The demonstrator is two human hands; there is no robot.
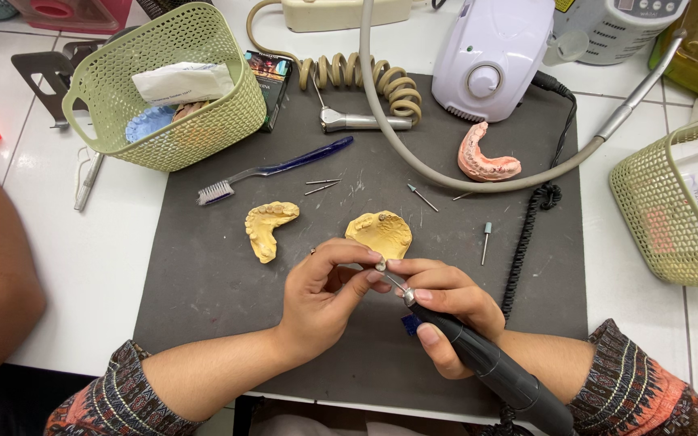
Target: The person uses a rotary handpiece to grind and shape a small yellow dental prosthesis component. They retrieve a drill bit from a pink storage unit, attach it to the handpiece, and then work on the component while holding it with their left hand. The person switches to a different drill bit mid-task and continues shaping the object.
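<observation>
Grinding a small tooth piece, pinched in left fingers, with handpiece gripped by right hand, just below yellow mould; steady contact needed.

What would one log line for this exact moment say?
left hand: pinches small pale piece | right hand: grips black rotary handpiece, tip at piece | behind: yellow plaster dental cast on dark grey mat

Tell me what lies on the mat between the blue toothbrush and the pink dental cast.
In the head view, between the toothbrush and the pink cast lie thin loose burs, a pointed bur, and the grey hose crossing the dark mat.
</observation>
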